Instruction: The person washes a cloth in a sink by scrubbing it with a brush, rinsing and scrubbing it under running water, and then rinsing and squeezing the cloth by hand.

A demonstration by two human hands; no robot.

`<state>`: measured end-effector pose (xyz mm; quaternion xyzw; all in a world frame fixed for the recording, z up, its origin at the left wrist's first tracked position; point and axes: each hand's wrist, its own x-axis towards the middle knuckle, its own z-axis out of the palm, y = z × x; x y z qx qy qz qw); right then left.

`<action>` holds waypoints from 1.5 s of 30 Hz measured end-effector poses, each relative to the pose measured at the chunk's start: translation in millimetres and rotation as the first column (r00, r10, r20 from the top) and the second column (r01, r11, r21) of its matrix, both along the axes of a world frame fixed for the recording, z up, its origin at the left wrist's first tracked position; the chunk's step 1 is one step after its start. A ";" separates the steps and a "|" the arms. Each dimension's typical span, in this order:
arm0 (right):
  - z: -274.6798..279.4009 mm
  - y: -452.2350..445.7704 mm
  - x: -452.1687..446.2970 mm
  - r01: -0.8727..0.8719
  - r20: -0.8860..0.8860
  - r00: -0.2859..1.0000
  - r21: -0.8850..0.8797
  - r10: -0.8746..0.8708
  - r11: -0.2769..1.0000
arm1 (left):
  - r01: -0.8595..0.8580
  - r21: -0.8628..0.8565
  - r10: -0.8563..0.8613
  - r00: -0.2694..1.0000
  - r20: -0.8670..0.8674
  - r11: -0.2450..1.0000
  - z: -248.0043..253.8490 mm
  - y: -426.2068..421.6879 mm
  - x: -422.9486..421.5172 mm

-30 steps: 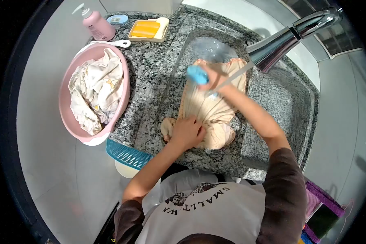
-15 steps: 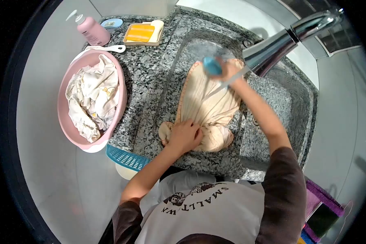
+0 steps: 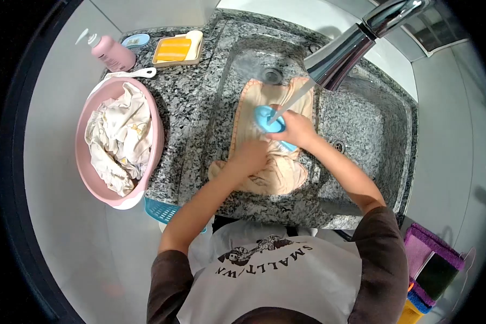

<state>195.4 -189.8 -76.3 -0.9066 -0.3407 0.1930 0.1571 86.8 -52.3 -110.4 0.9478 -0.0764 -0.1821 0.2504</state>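
Note:
A wet cream cloth garment (image 3: 254, 102) with orange stitched edges lies in the left part of the stone sink, bunched toward its front. My right hand (image 3: 296, 129) grips a light-blue brush (image 3: 270, 120) over the middle of the garment. Water runs from the chrome faucet (image 3: 337, 59) onto the brush. My left hand (image 3: 251, 156) rests on the garment just below and left of the brush; motion smears its fingers.
A pink basin (image 3: 157, 135) of white clothes stands on the left. Behind it are a pink pump bottle (image 3: 113, 54), a blue item (image 3: 135, 41) and a soap dish (image 3: 191, 62) with yellow and white bars. A second sink basin (image 3: 362, 124) lies to the right.
My right hand has brought the brush down the garment, closer to my left hand. My left hand has shifted up slightly. The faucet stream now hits the brush, and the view has shifted.

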 end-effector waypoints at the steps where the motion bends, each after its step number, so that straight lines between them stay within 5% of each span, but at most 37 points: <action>1: 5.4 4.0 -4.3 -0.019 -0.069 0.997 0.063 0.024 0.998 | 0.008 0.002 -0.008 1.000 -0.001 1.000 9.3 7.0 -3.4; 6: -10.1 26.2 -10.9 -0.136 -0.005 0.991 -0.001 0.136 0.991 | -0.069 0.115 0.078 0.994 -0.075 0.991 31.9 27.1 -21.3; 8: -30.0 25.7 26.3 -0.070 0.258 0.964 0.034 0.059 0.997 | -0.098 0.106 0.104 0.993 -0.047 0.990 32.0 26.6 -23.4; 10: -34.6 20.8 62.3 0.113 0.291 0.950 0.009 -0.110 0.994 | -0.134 0.090 0.136 0.990 -0.023 0.987 31.8 26.1 -26.3; 14: -33.0 7.9 82.0 0.155 0.366 0.923 -0.069 -0.119 0.985 | -0.196 0.029 0.195 0.981 0.023 0.980 29.5 29.0 -31.0; 20: -34.5 -2.7 22.9 -0.160 0.157 0.974 -0.052 0.166 0.986 | -0.169 0.076 0.172 0.984 -0.043 0.983 36.5 27.3 -29.9; 22: -24.1 -1.7 73.0 0.212 0.249 0.952 -0.126 -0.176 0.969 | -0.149 0.092 0.153 0.987 -0.043 0.985 39.1 28.8 -28.4; 26: -117.7 -22.3 148.5 0.152 0.183 0.962 0.247 -0.201 0.957 | -0.151 0.027 0.151 0.988 0.029 0.988 32.7 29.3 -31.1; 28: -17.6 3.9 82.1 0.098 0.276 0.958 -0.070 -0.076 0.993 | -0.152 0.033 0.152 0.988 0.029 0.988 30.3 30.7 -30.4; 29: -17.7 13.9 52.5 -0.010 0.249 0.967 -0.163 0.051 0.987 | -0.165 0.034 0.164 0.986 0.013 0.986 29.3 29.9 -30.8; 31: -17.3 11.0 -7.7 -0.275 0.239 0.939 0.085 0.249 0.958 | -0.177 0.038 0.177 0.984 -0.002 0.984 28.6 30.7 -30.4; 34: -31.0 9.9 29.0 -0.045 0.200 0.979 0.021 0.040 0.999 | -0.164 0.003 0.164 0.986 0.022 0.986 29.4 30.8 -30.9; 35: -39.7 5.8 57.2 0.005 0.239 0.971 -0.123 0.025 0.992 | -0.169 0.012 0.168 0.985 0.029 0.986 30.2 29.7 -32.5; 37: -51.5 -2.5 100.2 0.141 0.299 0.947 -0.048 -0.120 0.989 | -0.172 0.022 0.171 0.985 0.031 0.985 31.2 29.7 -35.5; 40: -47.1 1.3 103.7 0.090 0.351 0.931 0.056 -0.104 0.994 | -0.163 -0.010 0.163 0.986 0.044 0.987 31.8 31.7 -34.8; 43: -25.1 14.8 18.6 -0.040 0.192 0.979 -0.133 0.065 0.990 | -0.173 -0.013 0.174 0.983 0.051 0.985 29.5 31.3 -34.2; 45: -23.6 10.7 -4.9 -0.164 0.228 0.961 0.011 0.157 0.986 | -0.168 0.009 0.167 0.986 0.026 0.986 30.6 30.6 -33.5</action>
